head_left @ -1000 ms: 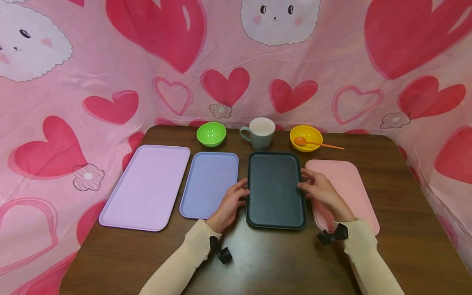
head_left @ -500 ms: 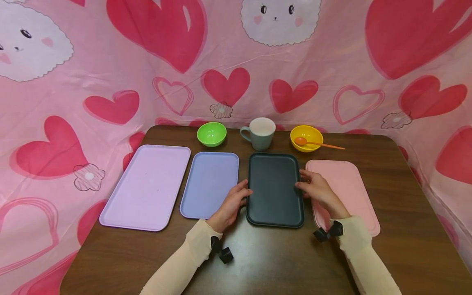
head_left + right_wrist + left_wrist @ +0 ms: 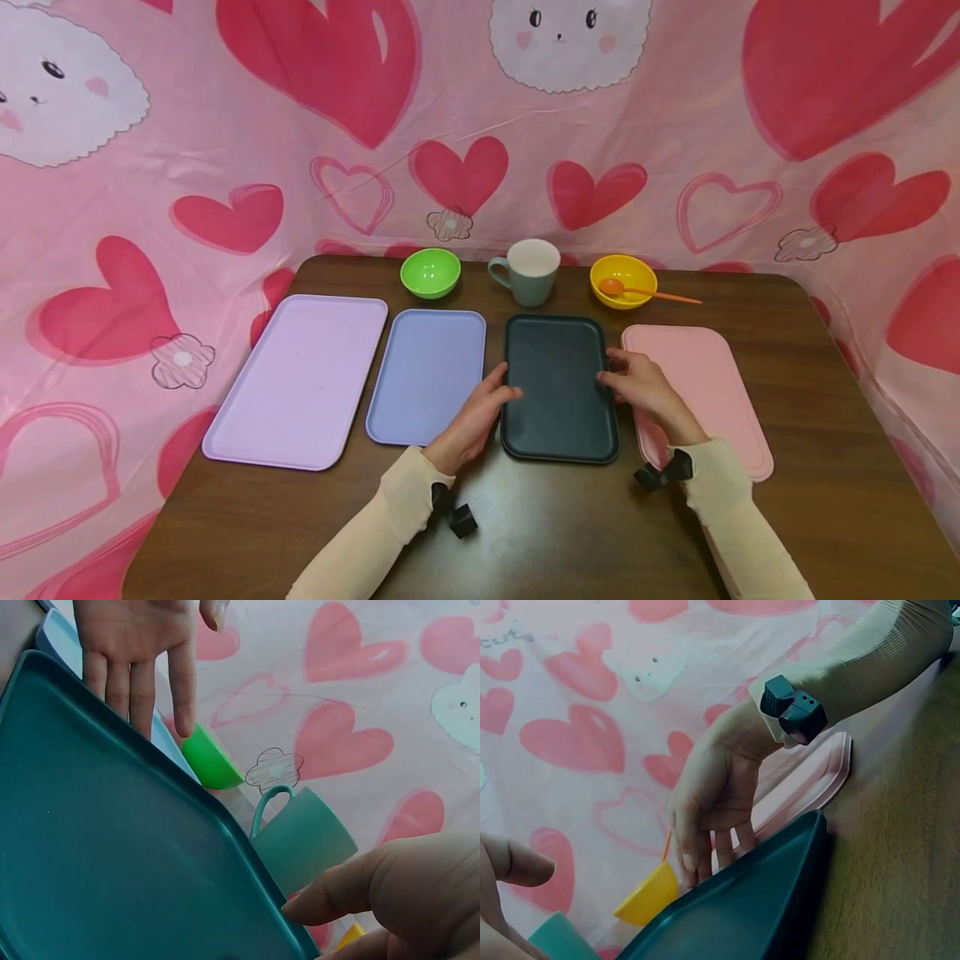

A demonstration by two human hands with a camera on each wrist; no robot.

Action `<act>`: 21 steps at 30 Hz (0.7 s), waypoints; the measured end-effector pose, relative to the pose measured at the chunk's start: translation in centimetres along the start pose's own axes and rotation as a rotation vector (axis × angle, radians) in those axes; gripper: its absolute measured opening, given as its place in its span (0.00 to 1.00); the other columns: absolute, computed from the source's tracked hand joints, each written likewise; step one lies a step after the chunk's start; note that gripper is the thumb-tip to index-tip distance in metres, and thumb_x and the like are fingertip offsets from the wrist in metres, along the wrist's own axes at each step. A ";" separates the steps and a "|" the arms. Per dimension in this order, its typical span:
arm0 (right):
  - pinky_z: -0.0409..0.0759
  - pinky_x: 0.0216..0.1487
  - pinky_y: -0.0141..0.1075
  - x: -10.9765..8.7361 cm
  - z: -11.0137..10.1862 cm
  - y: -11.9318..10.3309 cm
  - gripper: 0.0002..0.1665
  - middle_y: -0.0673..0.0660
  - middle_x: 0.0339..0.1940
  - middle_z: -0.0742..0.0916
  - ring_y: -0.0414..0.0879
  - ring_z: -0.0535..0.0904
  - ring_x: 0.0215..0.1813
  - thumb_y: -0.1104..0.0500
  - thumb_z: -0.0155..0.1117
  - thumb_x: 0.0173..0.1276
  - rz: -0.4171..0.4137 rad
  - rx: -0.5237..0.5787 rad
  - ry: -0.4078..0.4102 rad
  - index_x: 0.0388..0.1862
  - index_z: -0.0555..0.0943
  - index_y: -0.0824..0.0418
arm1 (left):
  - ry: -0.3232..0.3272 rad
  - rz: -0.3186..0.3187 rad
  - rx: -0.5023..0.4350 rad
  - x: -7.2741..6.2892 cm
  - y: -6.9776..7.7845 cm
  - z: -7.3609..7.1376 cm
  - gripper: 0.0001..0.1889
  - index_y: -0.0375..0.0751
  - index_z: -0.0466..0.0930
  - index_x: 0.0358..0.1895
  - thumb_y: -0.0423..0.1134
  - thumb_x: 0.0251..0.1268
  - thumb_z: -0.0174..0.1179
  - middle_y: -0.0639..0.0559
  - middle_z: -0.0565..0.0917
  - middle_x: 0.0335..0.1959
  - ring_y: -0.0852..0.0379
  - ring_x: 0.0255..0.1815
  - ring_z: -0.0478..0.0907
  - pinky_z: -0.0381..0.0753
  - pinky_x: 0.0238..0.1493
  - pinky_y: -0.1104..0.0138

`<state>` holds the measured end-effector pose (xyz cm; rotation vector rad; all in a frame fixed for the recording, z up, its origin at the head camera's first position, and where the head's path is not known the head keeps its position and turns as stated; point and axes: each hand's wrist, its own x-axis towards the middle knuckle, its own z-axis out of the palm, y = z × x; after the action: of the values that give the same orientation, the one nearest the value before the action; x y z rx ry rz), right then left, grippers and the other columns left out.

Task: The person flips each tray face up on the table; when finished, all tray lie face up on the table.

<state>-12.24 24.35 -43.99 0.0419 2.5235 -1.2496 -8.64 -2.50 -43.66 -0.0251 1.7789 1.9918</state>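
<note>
A dark green tray (image 3: 558, 387) lies flat on the table between both hands. My left hand (image 3: 471, 421) is at its left edge, fingers straight along the side and thumb raised over the rim. In the right wrist view, the straight fingers of the left hand (image 3: 139, 664) stand behind the tray's rim. My right hand (image 3: 648, 387) rests at the right edge, its thumb tip touching the rim in the right wrist view. The left wrist view shows the right hand's fingers (image 3: 724, 844) hanging loosely by the side, tips partly hidden by the tray.
Left of the dark tray lie a blue tray (image 3: 427, 375) and a larger lilac tray (image 3: 300, 379). A pink tray (image 3: 708, 383) is at right, partly under the right arm. Behind stand a green bowl (image 3: 431, 273), a mug (image 3: 531, 275) and a yellow bowl (image 3: 622, 271) with an orange spoon (image 3: 652, 293).
The dark tray has shifted slightly toward me, and its right edge a little left. My right hand has moved slightly left with it. My left thumb has spread away from the fingers.
</note>
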 end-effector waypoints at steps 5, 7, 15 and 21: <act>0.85 0.34 0.33 0.0 0.1 -0.2 0.39 0.78 0.61 0.80 0.44 0.84 0.32 0.57 0.61 0.70 -0.002 -0.021 0.004 0.73 0.63 0.77 | -0.009 0.002 0.027 0.0 0.0 0.2 0.44 0.33 0.41 0.80 0.36 0.64 0.52 0.40 0.40 0.84 0.43 0.85 0.33 0.35 0.83 0.46; 0.85 0.34 0.34 0.0 0.2 -0.3 0.39 0.78 0.60 0.80 0.44 0.84 0.30 0.57 0.61 0.70 -0.003 -0.036 0.001 0.73 0.62 0.77 | -0.010 -0.001 0.028 0.0 -0.1 0.3 0.44 0.33 0.40 0.81 0.36 0.63 0.52 0.40 0.39 0.84 0.43 0.85 0.33 0.35 0.82 0.46; 0.86 0.39 0.36 -0.3 0.2 -0.8 0.40 0.78 0.62 0.79 0.44 0.85 0.32 0.56 0.61 0.71 0.021 -0.051 -0.020 0.74 0.61 0.77 | -0.014 -0.001 0.013 0.0 -0.3 0.4 0.46 0.34 0.38 0.81 0.35 0.62 0.53 0.41 0.37 0.84 0.44 0.85 0.31 0.33 0.82 0.46; 0.87 0.40 0.36 -0.3 0.2 -1.0 0.42 0.77 0.69 0.73 0.56 0.85 0.47 0.56 0.60 0.71 0.019 -0.025 -0.025 0.76 0.58 0.75 | -0.012 0.005 0.007 0.0 -0.3 0.4 0.47 0.33 0.37 0.81 0.34 0.61 0.54 0.41 0.37 0.84 0.44 0.85 0.31 0.32 0.82 0.46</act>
<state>-12.08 23.59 -43.30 0.0438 2.5111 -1.2032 -8.46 -2.06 -43.84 -0.0060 1.7801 1.9851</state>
